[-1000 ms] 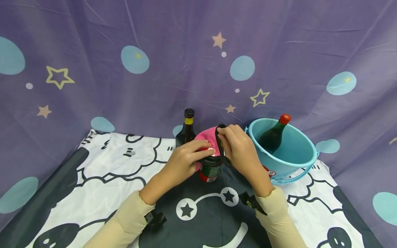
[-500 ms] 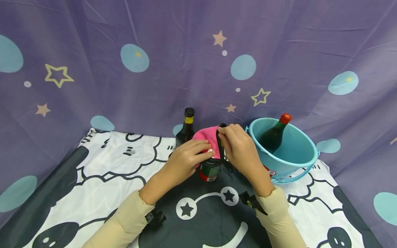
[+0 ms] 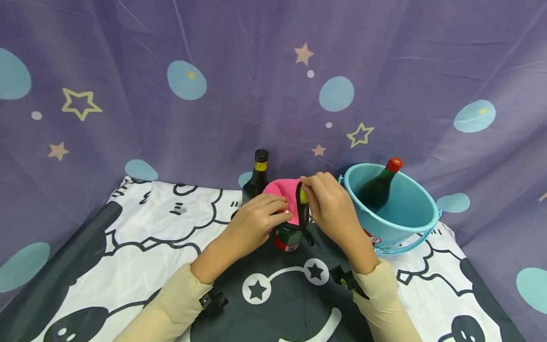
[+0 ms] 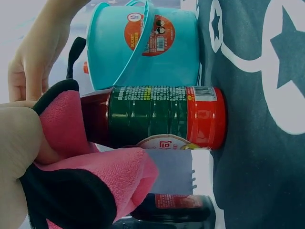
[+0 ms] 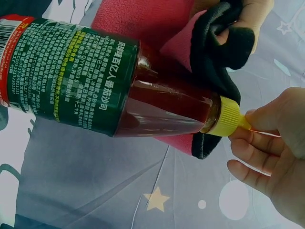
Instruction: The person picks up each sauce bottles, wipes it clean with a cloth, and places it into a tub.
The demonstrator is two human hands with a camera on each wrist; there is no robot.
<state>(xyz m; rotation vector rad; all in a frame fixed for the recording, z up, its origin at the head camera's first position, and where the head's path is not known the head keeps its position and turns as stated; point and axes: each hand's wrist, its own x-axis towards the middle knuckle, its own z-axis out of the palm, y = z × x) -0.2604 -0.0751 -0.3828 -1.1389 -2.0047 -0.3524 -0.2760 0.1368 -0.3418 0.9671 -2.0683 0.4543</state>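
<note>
A sauce bottle (image 3: 288, 239) stands upright mid-table, with a green label, red base and yellow nozzle cap (image 5: 227, 117). My left hand (image 3: 256, 221) grips a pink cloth (image 3: 279, 187) with black edging, which wraps part of the bottle's upper body. In the left wrist view a fold of this cloth hangs beside the bottle. The thumb and fingers of my right hand (image 5: 281, 152) pinch the tip of the yellow cap. From the head view, the cloth and hands hide most of the bottle's neck.
Behind and left of the cloth stands a dark bottle (image 3: 255, 183) with a black cap. To the right is a light blue bucket (image 3: 386, 232); a green bottle (image 3: 376, 192) with a red cap leans inside it. A purple curtain (image 3: 231, 118) hangs behind the table.
The pink cloth has slid lower around the bottle, and the yellow cap now shows beside my right fingers. Both hands stay almost where they were.
</note>
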